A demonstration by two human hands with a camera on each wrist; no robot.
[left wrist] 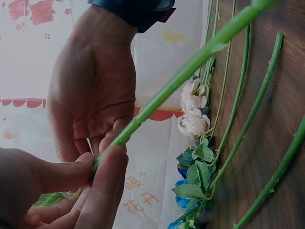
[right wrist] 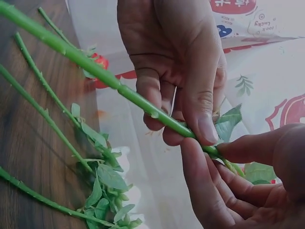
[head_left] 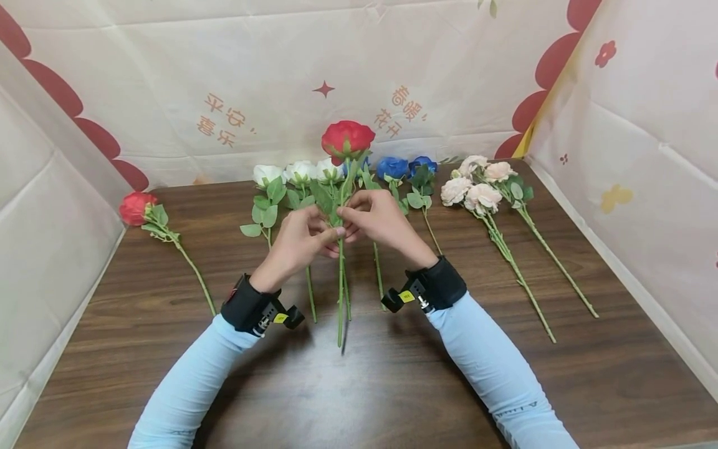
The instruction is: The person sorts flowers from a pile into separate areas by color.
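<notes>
An artificial red rose (head_left: 348,137) stands upright above the middle of the table, its bloom facing up and its long green stem (head_left: 340,293) pointing down. My left hand (head_left: 300,240) pinches the stem below the leaves between thumb and fingers. Close beside it, my right hand (head_left: 377,219) pinches the same flower slightly higher, among the leaves. In the left wrist view the stem (left wrist: 176,86) runs diagonally from the left thumb and forefinger. From the right wrist, both thumbs show pressed on the stem (right wrist: 138,100), with a leaf (right wrist: 229,123) beyond.
White roses (head_left: 301,171) and blue roses (head_left: 392,167) lie in a row at the back of the wooden table (head_left: 348,405). Pale pink flowers (head_left: 482,196) lie at the right, another red rose (head_left: 136,207) at the left. A printed cloth (head_left: 314,62) backs the table.
</notes>
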